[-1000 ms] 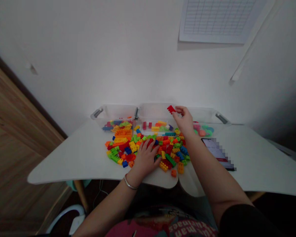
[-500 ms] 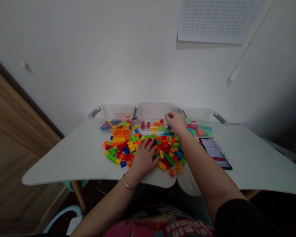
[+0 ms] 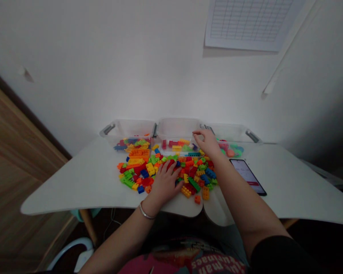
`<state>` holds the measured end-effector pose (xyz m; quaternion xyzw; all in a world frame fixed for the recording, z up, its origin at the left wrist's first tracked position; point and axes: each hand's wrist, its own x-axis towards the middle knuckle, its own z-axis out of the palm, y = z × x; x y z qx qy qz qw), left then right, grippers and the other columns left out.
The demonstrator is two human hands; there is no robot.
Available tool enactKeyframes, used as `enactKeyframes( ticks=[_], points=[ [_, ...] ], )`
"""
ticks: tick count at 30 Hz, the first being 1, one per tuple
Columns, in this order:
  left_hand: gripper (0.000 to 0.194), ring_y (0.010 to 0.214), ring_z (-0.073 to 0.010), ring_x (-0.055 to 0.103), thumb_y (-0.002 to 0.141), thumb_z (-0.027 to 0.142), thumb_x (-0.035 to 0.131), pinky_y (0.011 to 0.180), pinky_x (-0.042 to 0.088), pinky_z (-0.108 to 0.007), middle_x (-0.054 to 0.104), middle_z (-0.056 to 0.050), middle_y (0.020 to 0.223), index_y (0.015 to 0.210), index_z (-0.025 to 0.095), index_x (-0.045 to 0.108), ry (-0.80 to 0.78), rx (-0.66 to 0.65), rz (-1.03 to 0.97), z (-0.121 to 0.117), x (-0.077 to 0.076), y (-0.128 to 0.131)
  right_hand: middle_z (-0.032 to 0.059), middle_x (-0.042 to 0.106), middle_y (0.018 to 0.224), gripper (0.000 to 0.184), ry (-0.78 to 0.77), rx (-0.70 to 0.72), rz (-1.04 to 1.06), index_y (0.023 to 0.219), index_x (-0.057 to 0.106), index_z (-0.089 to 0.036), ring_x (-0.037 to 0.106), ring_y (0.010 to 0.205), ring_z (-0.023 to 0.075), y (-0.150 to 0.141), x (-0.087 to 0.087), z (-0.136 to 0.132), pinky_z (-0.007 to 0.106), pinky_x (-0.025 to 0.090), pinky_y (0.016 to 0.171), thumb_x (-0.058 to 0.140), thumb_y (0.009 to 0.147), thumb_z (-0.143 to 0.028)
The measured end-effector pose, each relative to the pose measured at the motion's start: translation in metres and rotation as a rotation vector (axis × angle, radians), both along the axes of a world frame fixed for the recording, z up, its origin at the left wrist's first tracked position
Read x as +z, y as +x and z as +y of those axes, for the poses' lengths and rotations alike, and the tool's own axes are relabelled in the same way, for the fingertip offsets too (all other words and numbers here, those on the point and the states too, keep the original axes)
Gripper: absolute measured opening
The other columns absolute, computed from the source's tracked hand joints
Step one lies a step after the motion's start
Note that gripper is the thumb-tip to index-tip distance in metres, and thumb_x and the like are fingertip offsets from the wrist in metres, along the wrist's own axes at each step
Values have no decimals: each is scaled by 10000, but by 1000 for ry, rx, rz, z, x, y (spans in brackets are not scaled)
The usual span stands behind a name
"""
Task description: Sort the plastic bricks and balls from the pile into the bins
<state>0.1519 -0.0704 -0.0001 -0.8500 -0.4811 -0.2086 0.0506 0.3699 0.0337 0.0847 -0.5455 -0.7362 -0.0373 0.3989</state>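
Left hand [image 3: 165,183] lies palm-down on the near side of a heap of multicoloured plastic building bricks [image 3: 150,169], fingers spread, grip open. Bricks under the palm are hidden; nothing shows as held.

Right hand [image 3: 208,143] hovers over the far edge of the heap, fingers curved, grip open, thumb and forefinger apart with nothing visible between them.

The heap sits on a white rounded worktop [image 3: 74,186], its nearest bricks just short of the near edge and well apart from the left edge.

Behind the heap, three clear plastic bins with grey handles stand in a row. The left bin [image 3: 128,129] holds mixed bricks. The middle bin [image 3: 178,127] holds red, yellow and green bricks. The right bin [image 3: 231,133] holds pink and teal pieces, partly hidden behind the right hand and too dim to identify.

Right of the heap, a black smartphone [image 3: 247,177] lies flat, its lit screen unreadable.
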Motion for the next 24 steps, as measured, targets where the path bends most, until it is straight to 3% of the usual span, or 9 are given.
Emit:
enactKeyframes(
  ticks=[3, 7, 15, 21, 24],
  points=[
    [505, 1383, -348, 392, 891, 471, 538, 1143, 328, -559, 518, -109, 1455, 1321, 212, 602, -8, 5, 3, 0, 0, 0, 97, 707, 1095, 283, 89, -80, 109, 1038, 696, -183, 588, 1069, 251, 8, -5, -11, 402, 426, 972, 479, 885, -279],
    [511, 1386, -350, 390, 893, 467, 538, 1150, 321, -557, 512, -112, 1461, 1332, 212, 594, -16, 6, 7, 0, 0, 1, 98, 714, 1062, 261, 58, -130, 133, 1013, 697, -182, 599, 1041, 251, 13, -22, -27, 388, 433, 955, 492, 876, -268],
    [497, 1391, -346, 388, 889, 451, 558, 1157, 320, -558, 525, -116, 1448, 1319, 205, 607, -19, 2, -12, -1, 3, 1, 78, 727, 1084, 240, -178, -184, -209, 1041, 711, -202, 595, 1049, 259, 6, -60, -46, 378, 407, 940, 557, 860, -239],
    [509, 1404, -347, 370, 900, 474, 534, 1167, 300, -560, 520, -112, 1455, 1328, 206, 600, -38, 6, -1, -2, 3, 1, 107, 709, 1150, 346, -159, -262, -336, 1184, 669, -170, 553, 1117, 278, 5, -66, -45, 389, 374, 958, 538, 875, -255],
    [503, 1401, -345, 375, 898, 469, 542, 1165, 305, -558, 519, -110, 1456, 1325, 210, 600, -32, 8, -1, -2, 3, 1, 97, 708, 1159, 328, -167, -284, -364, 1166, 678, -172, 536, 1139, 282, 3, -65, -47, 394, 353, 969, 518, 890, -249]
  ],
)
